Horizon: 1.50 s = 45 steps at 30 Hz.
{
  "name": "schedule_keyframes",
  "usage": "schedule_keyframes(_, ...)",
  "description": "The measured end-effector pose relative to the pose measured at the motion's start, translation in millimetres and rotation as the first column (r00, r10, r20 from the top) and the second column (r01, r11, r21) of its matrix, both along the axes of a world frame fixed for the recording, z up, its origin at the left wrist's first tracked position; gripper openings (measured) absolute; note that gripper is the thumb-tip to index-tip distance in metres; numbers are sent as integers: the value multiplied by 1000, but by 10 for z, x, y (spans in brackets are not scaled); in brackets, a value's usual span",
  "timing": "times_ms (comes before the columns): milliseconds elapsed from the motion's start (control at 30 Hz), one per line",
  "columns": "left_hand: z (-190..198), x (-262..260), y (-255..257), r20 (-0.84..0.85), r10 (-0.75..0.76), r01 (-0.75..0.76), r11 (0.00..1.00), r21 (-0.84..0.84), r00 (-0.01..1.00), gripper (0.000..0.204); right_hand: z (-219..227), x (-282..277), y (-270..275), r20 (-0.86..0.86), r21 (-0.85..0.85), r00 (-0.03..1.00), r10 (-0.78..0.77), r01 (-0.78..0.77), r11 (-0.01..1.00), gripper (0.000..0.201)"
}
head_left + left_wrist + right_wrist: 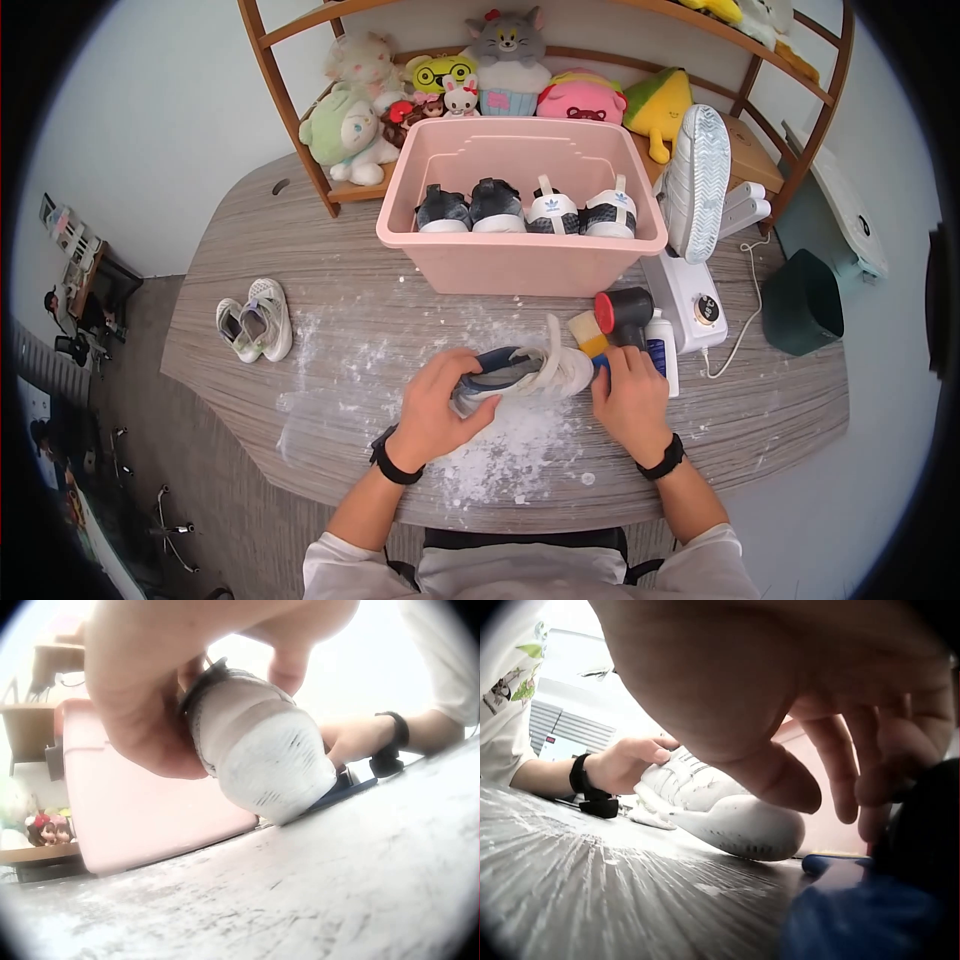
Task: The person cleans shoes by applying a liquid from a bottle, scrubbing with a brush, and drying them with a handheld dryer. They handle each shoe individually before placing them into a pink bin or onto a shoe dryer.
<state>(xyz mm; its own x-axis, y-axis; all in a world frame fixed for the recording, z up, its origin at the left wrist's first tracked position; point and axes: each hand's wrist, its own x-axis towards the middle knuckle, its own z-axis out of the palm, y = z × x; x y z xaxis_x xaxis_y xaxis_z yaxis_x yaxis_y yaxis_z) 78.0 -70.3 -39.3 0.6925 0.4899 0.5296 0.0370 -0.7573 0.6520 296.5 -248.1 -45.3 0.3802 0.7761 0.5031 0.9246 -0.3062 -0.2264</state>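
White powder (500, 440): spread over the counter (330, 300) in the lower middle of the head view, thickest just under the held shoe; a sliding heel or wrist could smear it toward the near edge
Pair of pale sneakers (255, 320): at the left of the head view, lying on the counter well apart from both hands; powder flicked sideways could dust them
Left hand (435, 405): lower middle of the frame, grip curled round the heel end of the white and navy shoe (520, 372), thumb and fingers wrapped over its back; the left wrist view shows the sole (274, 761) tilted up with only its far end near the counter, so a loose hold would likely let it roll or drop into the powder
Pink tub (520, 205): upper middle, holding four more shoes, just behind the work; a hard push forward could knock the shoe against its wall
Right hand (630, 395): right of the shoe's toe, fingers curled down onto a blue-handled thing (832, 864) that lies on the counter beside the toe; whether the grip fully closes on it I cannot tell, and a half hold may let it skid
Bottle and brush (640, 330): just beyond the right hand, close enough that a lifted elbow or wrist might tip them
White machine (690, 290): right of the tub, an upturned shoe on its post; its cord (745, 320) trails near the working arm and could snag
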Motion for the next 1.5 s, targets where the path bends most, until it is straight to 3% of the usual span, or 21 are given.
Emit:
schedule_keyframes(233, -14, -41, 73, -6, 65, -65, 997, 34, 998, 39, -49, -11, -23, 91, -179, 996, 8, 8, 984, 30)
schedule_keyframes(400, -15, -55, 105, -174, -8, 16, 999, 48, 985, 37, -115, 11, -29, 112, -218, 993, 46, -20, 976, 36)
schedule_keyframes(600, 28, -70, 114, -337, -39, 37, 999, -14, 941, 45, -3, -20, 6, 91, -90, 995, 40, -32, 995, 38)
schedule_keyframes(667, 29, -74, 114, -352, -37, 32, 999, -21, 935, 47, -8, -21, 0, -88, 15, 995, 35, -34, 999, 34)
schedule_keyframes(800, 26, -75, 120, -379, -47, 30, 998, -50, 924, 50, 39, 16, 1, -177, 173, 979, 103, -72, 982, 29)
schedule_keyframes(867, 36, -77, 117, -377, -47, 31, 998, -48, 925, 52, 93, 14, 1, -396, 313, 893, 212, -86, 946, 28)
schedule_keyframes(900, 42, -77, 115, -372, -47, 31, 998, -48, 927, 54, 87, 20, -2, -395, 314, 894, 211, -85, 946, 28)
schedule_keyframes(967, 59, -79, 110, -374, -47, 31, 998, -49, 926, 55, 64, 44, -9, -633, 437, 687, 356, -63, 897, 23)
schedule_keyframes(1000, 65, -81, 110, -377, -47, 30, 998, -51, 925, 56, 89, 49, -17, -632, 438, 687, 357, -63, 897, 23)
schedule_keyframes(1067, 68, -82, 111, -376, -46, 32, 999, -44, 926, 57, 159, 66, -36, -789, 512, 379, 483, -28, 858, 23)
schedule_keyframes(1200, 40, -75, 121, -333, -34, 47, 998, 31, 942, 55, 140, 140, -59, -783, 561, 285, 553, -59, 826, 23)
schedule_keyframes(1367, 21, -68, 135, -328, -44, 59, 998, 36, 944, 55, 237, 131, -51, -813, 578, 101, 573, 26, 816, 25)
schedule_keyframes(1500, 36, -80, 124, -328, -31, 48, 998, 44, 944, 53, 161, 174, -42, -754, 647, 133, 643, -16, 762, 28)
